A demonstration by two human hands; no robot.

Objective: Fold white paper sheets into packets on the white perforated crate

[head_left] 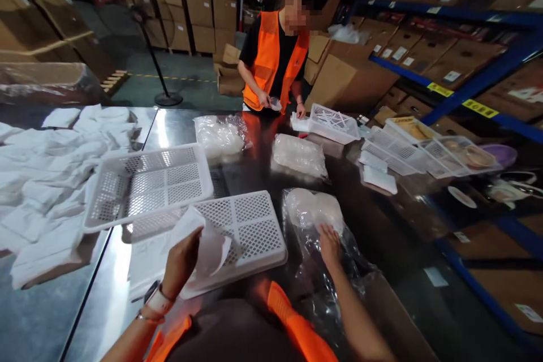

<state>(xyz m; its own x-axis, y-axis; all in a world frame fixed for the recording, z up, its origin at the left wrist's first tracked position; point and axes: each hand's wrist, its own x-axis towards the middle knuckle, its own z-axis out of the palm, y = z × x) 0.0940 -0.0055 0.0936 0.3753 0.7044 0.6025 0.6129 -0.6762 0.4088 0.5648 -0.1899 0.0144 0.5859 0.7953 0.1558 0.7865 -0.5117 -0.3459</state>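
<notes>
My left hand [184,259] is closed on a thin white sheet [186,227], probably paper, which bends up over the upturned white plastic basket [258,226]. A second curled white piece [214,249] hangs beside it. My right hand [331,244] rests with fingers stretched out on the near edge of round, translucent white pieces [314,208]. They look like stacked bowls or lids and lie in a clear plastic bag [301,243]. Whether the fingertips grip one cannot be told. Left of the upturned basket stands an upright white basket [148,181].
White folded packets [55,169] cover the table's left side. Two more clear bags of white pieces [223,136] [299,155] lie farther back. Across the table, a person in an orange vest [269,56] handles a small clear piece near another basket [333,123]. Blue shelving [449,85] stands right.
</notes>
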